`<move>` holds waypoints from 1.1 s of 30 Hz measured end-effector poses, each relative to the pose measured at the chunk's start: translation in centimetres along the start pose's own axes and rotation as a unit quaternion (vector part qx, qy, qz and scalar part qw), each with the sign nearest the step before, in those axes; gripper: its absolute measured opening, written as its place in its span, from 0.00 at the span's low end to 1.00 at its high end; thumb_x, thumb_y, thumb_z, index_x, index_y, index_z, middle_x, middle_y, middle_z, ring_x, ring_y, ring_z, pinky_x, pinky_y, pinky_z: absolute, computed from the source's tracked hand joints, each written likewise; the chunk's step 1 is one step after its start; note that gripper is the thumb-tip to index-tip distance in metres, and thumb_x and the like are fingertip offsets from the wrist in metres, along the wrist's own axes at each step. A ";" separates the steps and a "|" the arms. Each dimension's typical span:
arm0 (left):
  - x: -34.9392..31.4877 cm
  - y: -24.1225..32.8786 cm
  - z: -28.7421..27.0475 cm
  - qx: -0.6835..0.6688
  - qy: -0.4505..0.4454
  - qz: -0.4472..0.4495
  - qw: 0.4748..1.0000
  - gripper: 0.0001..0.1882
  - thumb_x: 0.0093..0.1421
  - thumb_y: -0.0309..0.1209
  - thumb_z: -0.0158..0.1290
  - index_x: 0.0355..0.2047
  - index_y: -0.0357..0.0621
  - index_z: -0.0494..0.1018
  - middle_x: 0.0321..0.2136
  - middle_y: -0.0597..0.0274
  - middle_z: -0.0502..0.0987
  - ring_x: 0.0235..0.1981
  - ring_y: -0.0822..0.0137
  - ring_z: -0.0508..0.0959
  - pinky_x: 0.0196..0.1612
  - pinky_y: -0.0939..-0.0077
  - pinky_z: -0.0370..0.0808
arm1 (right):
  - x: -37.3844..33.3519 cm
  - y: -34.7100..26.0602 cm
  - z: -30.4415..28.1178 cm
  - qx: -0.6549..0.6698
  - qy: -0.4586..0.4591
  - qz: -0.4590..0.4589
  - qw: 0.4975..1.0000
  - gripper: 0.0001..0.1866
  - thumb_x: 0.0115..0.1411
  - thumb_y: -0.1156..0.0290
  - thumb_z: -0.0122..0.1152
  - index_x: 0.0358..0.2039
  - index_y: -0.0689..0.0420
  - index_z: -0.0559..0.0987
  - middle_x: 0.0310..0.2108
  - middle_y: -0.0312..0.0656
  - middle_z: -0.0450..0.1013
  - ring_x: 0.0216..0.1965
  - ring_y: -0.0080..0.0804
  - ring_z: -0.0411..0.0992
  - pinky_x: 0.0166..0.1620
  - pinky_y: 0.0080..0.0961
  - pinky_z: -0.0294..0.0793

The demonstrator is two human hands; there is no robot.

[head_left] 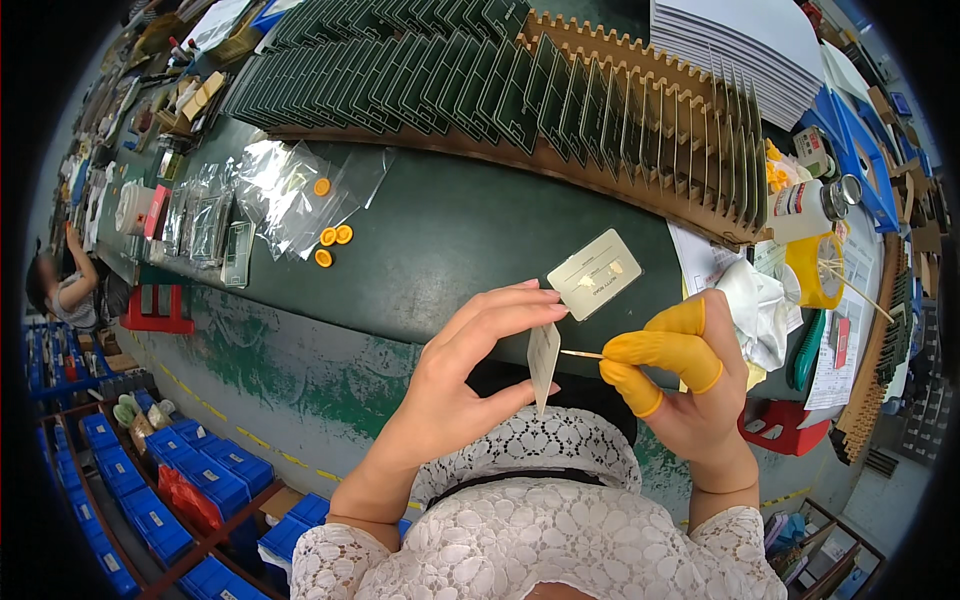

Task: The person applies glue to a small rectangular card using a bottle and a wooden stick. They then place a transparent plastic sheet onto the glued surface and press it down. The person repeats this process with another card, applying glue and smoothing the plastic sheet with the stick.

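My left hand pinches a thin pale card by its edges, tilted nearly edge-on. My right hand wears yellow finger cots on several fingers. Between them it grips a thin wooden stick, whose tip points at the card's face, very near or touching it; I cannot tell which. Another pale card with rounded corners and small print lies flat on the dark green table, just beyond my left fingertips.
Long slotted racks of upright dark cards span the table's far side. At right stand a bottle, a yellow cup of sticks and a white cloth. Orange finger cots and clear bags lie left. A person is far left.
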State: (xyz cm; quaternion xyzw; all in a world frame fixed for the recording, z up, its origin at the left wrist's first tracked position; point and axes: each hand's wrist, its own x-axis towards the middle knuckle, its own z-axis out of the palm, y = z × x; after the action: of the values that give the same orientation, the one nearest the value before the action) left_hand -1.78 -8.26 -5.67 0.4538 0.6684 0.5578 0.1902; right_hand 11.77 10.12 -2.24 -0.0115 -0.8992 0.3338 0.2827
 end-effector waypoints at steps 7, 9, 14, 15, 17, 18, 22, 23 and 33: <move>-0.1 -0.2 0.1 0.062 0.025 0.032 0.997 0.31 0.44 0.19 0.71 0.51 0.42 0.75 0.55 0.52 0.77 0.61 0.49 0.74 0.62 0.58 0.70 | 0.0 -0.1 -0.2 -0.001 0.008 0.008 1.000 0.18 0.43 0.73 0.79 0.37 0.54 0.83 0.29 0.36 0.71 0.27 0.34 0.65 0.32 0.31 0.58; -0.2 -0.4 0.1 0.109 0.049 0.064 0.991 0.31 0.45 0.18 0.70 0.51 0.43 0.75 0.55 0.51 0.77 0.61 0.47 0.74 0.62 0.57 0.71 | -0.1 -0.2 -0.3 0.015 0.008 0.020 1.000 0.18 0.43 0.72 0.79 0.37 0.54 0.83 0.29 0.35 0.71 0.27 0.34 0.65 0.32 0.31 0.59; -0.1 -1.0 0.3 0.138 0.071 0.122 0.980 0.31 0.45 0.15 0.68 0.50 0.45 0.73 0.56 0.49 0.76 0.61 0.43 0.73 0.61 0.53 0.71 | -0.3 -0.3 -0.5 0.021 -0.003 0.021 1.000 0.18 0.43 0.73 0.80 0.36 0.53 0.83 0.28 0.35 0.71 0.27 0.33 0.65 0.32 0.31 0.59; 0.0 -0.9 0.2 0.143 0.069 0.121 0.980 0.31 0.45 0.14 0.68 0.50 0.45 0.73 0.56 0.49 0.76 0.61 0.43 0.73 0.61 0.53 0.71 | -0.2 -0.3 -0.5 0.023 -0.003 0.017 1.000 0.18 0.43 0.73 0.80 0.36 0.53 0.83 0.28 0.35 0.71 0.27 0.33 0.65 0.32 0.31 0.59; 0.0 -0.8 0.2 0.149 0.064 0.123 0.979 0.31 0.45 0.14 0.67 0.50 0.45 0.73 0.56 0.49 0.76 0.61 0.42 0.72 0.61 0.53 0.71 | -0.2 -0.4 -0.5 0.024 -0.003 0.011 1.000 0.19 0.42 0.73 0.80 0.36 0.53 0.83 0.28 0.34 0.71 0.27 0.33 0.65 0.32 0.31 0.59; 0.1 -0.9 0.2 0.149 0.064 0.124 0.979 0.31 0.45 0.14 0.67 0.50 0.45 0.73 0.56 0.49 0.76 0.61 0.42 0.73 0.61 0.53 0.71 | -0.2 -0.4 -0.5 0.026 -0.003 0.009 1.000 0.19 0.42 0.73 0.80 0.36 0.53 0.83 0.28 0.34 0.71 0.27 0.33 0.65 0.32 0.31 0.59; 0.1 -0.8 0.3 0.145 0.065 0.125 0.979 0.31 0.44 0.13 0.66 0.50 0.45 0.73 0.55 0.49 0.76 0.61 0.43 0.73 0.61 0.54 0.71 | 0.0 -0.2 -0.4 0.024 -0.004 0.000 1.000 0.19 0.42 0.73 0.80 0.36 0.53 0.82 0.28 0.35 0.71 0.26 0.34 0.64 0.31 0.31 0.59; 0.1 -0.8 0.3 0.144 0.066 0.124 0.980 0.31 0.44 0.13 0.66 0.50 0.45 0.73 0.55 0.49 0.76 0.61 0.43 0.73 0.61 0.54 0.71 | 0.1 -0.2 -0.3 0.023 -0.005 -0.001 1.000 0.19 0.43 0.73 0.80 0.36 0.53 0.82 0.28 0.35 0.71 0.26 0.34 0.64 0.31 0.31 0.59; 0.3 -0.8 0.4 0.131 0.064 0.121 0.982 0.31 0.44 0.12 0.66 0.50 0.45 0.74 0.55 0.50 0.77 0.61 0.43 0.73 0.61 0.55 0.71 | 0.1 -0.1 -0.2 0.022 -0.006 -0.001 1.000 0.18 0.43 0.72 0.80 0.36 0.54 0.82 0.28 0.35 0.70 0.26 0.35 0.64 0.31 0.32 0.59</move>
State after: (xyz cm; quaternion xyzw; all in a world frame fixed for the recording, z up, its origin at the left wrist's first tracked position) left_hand -1.91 -7.79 -6.48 0.5159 0.6864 0.5123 0.0168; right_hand 11.79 10.23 -1.99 -0.0025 -0.8934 0.3536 0.2772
